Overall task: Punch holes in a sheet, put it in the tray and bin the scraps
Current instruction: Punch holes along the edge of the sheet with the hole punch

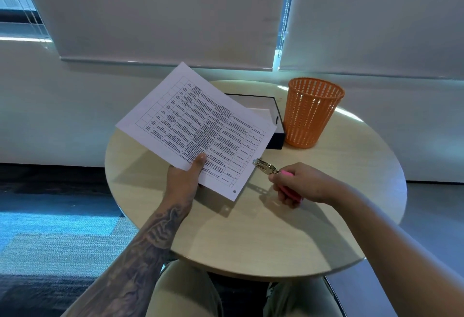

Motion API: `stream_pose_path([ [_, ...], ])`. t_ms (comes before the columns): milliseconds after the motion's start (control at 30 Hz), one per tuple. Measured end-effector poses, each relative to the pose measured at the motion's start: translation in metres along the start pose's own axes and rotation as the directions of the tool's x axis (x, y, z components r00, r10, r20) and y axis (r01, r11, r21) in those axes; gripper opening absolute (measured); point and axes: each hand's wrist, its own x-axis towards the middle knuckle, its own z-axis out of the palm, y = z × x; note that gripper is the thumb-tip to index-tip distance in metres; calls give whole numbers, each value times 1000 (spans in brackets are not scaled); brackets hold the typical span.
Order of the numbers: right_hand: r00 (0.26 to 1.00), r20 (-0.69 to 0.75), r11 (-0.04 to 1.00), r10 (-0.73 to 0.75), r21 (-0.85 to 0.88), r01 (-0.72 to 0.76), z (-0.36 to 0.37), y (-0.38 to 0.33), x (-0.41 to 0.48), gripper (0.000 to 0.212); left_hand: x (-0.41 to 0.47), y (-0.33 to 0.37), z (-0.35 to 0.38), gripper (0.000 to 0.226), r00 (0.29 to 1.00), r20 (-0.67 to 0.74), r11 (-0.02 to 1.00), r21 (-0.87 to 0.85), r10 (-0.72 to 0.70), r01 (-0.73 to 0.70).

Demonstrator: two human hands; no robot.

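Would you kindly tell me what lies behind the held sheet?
Behind the sheet sits the dark tray, its right side showing with a white lining. The sheet covers the tray's left part, so anything there cannot be seen. The orange bin stands beside the tray.

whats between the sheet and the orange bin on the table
In the head view, the dark tray sits between the sheet and the orange bin. The sheet's far part overlaps the tray; the tray's right wall stands close beside the bin.

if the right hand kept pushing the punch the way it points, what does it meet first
The right hand aims the hole punch up-left, and its head already sits at the edge of the printed sheet held by the left hand. It would probably just slide further onto the sheet.
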Motion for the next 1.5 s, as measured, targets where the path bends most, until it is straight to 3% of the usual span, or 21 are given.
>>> stream_pose_path([
  [833, 1000, 23, 997, -4, -83, 6, -1, -2, 6, 43, -1, 1, -1, 19, 999, 14, 999, 17, -36, 36],
  [1200, 995, 94, 979, 26, -203, -6, 4, -14, 26, 47, -5, 6, -11, 14, 995, -97, 997, 76, -16, 23],
  [1500, 987, 131, 937, 97, -347, -46, 12, -26, 42, 45, -2, 1, -14, 44, 983, -177, 992, 112, -45, 65],
])
